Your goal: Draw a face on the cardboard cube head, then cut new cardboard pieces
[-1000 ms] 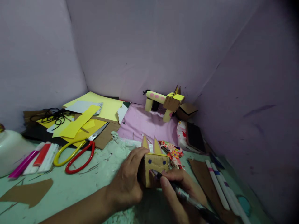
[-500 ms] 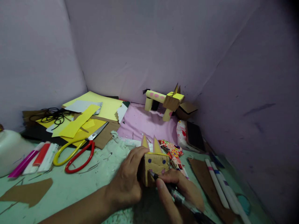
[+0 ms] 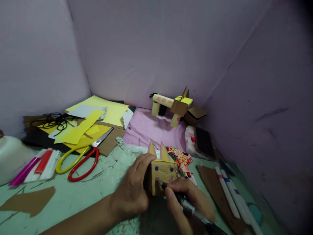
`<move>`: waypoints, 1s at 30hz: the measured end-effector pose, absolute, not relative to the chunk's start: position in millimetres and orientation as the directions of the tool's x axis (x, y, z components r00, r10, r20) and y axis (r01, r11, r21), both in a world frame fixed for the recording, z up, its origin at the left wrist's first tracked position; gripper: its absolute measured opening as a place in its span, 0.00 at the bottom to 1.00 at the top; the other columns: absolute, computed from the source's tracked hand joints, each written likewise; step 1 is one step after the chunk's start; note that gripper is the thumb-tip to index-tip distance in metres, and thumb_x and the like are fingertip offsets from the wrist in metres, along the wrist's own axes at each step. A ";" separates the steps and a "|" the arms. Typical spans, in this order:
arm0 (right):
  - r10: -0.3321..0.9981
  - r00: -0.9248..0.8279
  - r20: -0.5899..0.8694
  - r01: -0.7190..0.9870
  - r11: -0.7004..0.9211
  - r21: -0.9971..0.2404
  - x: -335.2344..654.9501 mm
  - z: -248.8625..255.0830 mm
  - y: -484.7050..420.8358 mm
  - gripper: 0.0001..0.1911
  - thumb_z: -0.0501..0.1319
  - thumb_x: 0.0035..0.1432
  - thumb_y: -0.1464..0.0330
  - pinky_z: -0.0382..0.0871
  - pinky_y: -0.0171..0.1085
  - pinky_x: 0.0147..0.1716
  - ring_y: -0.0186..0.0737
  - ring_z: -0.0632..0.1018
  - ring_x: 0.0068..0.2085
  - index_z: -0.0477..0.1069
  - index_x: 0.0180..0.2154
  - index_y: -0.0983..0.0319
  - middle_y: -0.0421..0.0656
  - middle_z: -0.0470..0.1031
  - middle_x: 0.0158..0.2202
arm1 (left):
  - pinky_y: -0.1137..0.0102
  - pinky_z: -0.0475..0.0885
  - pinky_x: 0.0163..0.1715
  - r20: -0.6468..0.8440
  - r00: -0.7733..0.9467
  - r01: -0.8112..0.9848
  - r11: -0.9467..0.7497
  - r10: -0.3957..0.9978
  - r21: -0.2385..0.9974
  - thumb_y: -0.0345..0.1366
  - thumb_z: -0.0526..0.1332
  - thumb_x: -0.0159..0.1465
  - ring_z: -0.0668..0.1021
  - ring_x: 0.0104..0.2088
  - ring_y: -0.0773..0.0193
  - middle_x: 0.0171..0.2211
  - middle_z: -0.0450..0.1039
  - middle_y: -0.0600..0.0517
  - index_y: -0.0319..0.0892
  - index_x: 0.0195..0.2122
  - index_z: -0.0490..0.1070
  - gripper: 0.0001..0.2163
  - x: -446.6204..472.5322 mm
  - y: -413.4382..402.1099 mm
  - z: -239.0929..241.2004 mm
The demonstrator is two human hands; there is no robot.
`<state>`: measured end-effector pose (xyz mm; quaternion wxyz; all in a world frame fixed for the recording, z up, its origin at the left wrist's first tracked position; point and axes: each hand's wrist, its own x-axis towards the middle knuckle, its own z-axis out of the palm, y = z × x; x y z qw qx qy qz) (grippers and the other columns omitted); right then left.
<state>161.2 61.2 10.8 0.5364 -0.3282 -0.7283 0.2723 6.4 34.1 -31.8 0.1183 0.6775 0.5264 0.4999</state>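
Observation:
My left hand (image 3: pixel 135 182) grips the left side of a small cardboard box head (image 3: pixel 164 173), with its fingers wrapped over the top left edge. Two pointed ears (image 3: pixel 164 151), yellow with pinkish edges, rise from the box. On its front are two dark blue dots for eyes and pink marks lower down. My right hand (image 3: pixel 190 199) is closed round a black pen (image 3: pixel 188 209). The pen's tip meets the front of the box near the left pink mark. Shadow hides the underside of the box.
Red-and-yellow scissors (image 3: pixel 94 150), several markers (image 3: pixel 41 166), yellow paper (image 3: pixel 110 112) and black string (image 3: pixel 53 122) lie to the left. Behind stands a paper animal figure (image 3: pixel 168 102) on pink cloth (image 3: pixel 151 130). At right are a phone (image 3: pixel 204 142), a cardboard strip (image 3: pixel 215 192) and white markers (image 3: pixel 230 192).
The pen tip has shifted very slightly right on the front of the box, along with my right hand. My left hand and the box stay in place.

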 end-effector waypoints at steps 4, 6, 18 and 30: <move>0.799 -0.152 0.583 0.210 0.602 -0.771 161.7 8.1 57.0 0.07 0.63 0.54 0.70 0.64 0.31 0.21 0.33 0.72 0.21 0.73 0.25 0.58 0.36 0.73 0.21 | 0.54 0.69 0.54 0.531 -0.053 0.584 -0.405 0.846 0.704 0.25 0.60 0.53 0.71 0.54 0.49 0.54 0.65 0.43 0.45 0.59 0.54 0.32 6.5 34.3 -31.5; 0.810 -0.111 0.575 0.204 0.585 -0.785 164.3 6.3 57.4 0.07 0.62 0.56 0.69 0.63 0.31 0.21 0.33 0.72 0.21 0.72 0.26 0.57 0.36 0.73 0.21 | 0.53 0.69 0.54 0.495 -0.085 0.563 -0.368 0.865 0.740 0.26 0.62 0.53 0.71 0.54 0.49 0.54 0.65 0.43 0.46 0.59 0.54 0.32 6.6 34.8 -30.7; 0.808 -0.095 0.581 0.212 0.587 -0.782 174.1 4.5 68.5 0.05 0.62 0.56 0.69 0.63 0.30 0.18 0.32 0.71 0.19 0.73 0.27 0.59 0.36 0.71 0.19 | 0.55 0.72 0.51 0.363 -0.164 0.512 -0.235 0.917 0.826 0.29 0.66 0.52 0.75 0.49 0.51 0.51 0.68 0.46 0.46 0.57 0.55 0.32 7.3 38.0 -27.0; 0.750 -0.261 0.607 0.164 0.655 -0.738 163.9 5.4 65.6 0.05 0.62 0.55 0.71 0.63 0.29 0.20 0.31 0.71 0.19 0.71 0.28 0.59 0.34 0.72 0.20 | 0.55 0.69 0.55 0.502 -0.075 0.627 -0.350 0.862 0.696 0.25 0.58 0.54 0.71 0.54 0.51 0.54 0.65 0.44 0.45 0.59 0.53 0.31 6.8 35.2 -29.9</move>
